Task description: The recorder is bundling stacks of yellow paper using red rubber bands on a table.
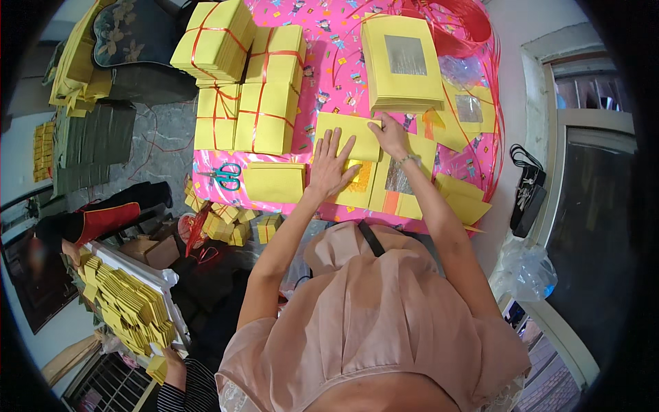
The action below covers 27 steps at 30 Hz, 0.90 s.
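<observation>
A yellow paper sheet (pixel 353 130) lies folded over on the pink patterned tablecloth, close in front of me. My left hand (pixel 331 167) rests flat across its left part, fingers spread. At the sheet's right edge, my right hand (pixel 392 137) has its fingers closed on the paper near the upper corner. Below the fold, an orange-gold patch (pixel 360 180) shows on yellow paper. Beneath my right wrist is another yellow sheet with a silver foil rectangle (pixel 398 177). Just beyond stands a stack of yellow sheets (pixel 401 86) topped by a silver rectangle.
Yellow paper bundles tied with red string (pixel 264 113) stand at the far left of the table. Nearer are teal-handled scissors (pixel 230 177) and a small yellow stack (pixel 274 182). Red plastic string (pixel 473 31) loops at the far right. Other people's hands reach a yellow-paper pile (pixel 130 302) lower left.
</observation>
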### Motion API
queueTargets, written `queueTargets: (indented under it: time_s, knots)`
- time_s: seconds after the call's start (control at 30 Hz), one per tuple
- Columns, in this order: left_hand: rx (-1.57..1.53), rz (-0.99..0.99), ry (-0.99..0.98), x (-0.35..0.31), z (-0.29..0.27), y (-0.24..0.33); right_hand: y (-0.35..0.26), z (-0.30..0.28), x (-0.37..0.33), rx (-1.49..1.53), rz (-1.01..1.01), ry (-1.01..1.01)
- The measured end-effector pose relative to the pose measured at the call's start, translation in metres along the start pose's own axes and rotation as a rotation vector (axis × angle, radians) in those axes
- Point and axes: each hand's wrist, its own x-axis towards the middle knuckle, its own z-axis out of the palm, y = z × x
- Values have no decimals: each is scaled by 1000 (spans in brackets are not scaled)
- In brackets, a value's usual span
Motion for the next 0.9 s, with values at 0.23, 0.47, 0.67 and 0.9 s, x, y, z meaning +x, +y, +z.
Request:
queueTargets:
  time_s: [0.23,0.47,0.67,0.9]
  knots:
    - [1,6,-18,4,4,-3,-5,-5,5,-74,105,-82]
    - [17,8,-29,4,5,-4,-14,-7,5,-62,134,-98]
    - [3,10,-50,4,5,-6,-12,-4,5,-46,102,-62]
    - [0,20,-48,4,9,-6,-4,0,1,-61,61,24]
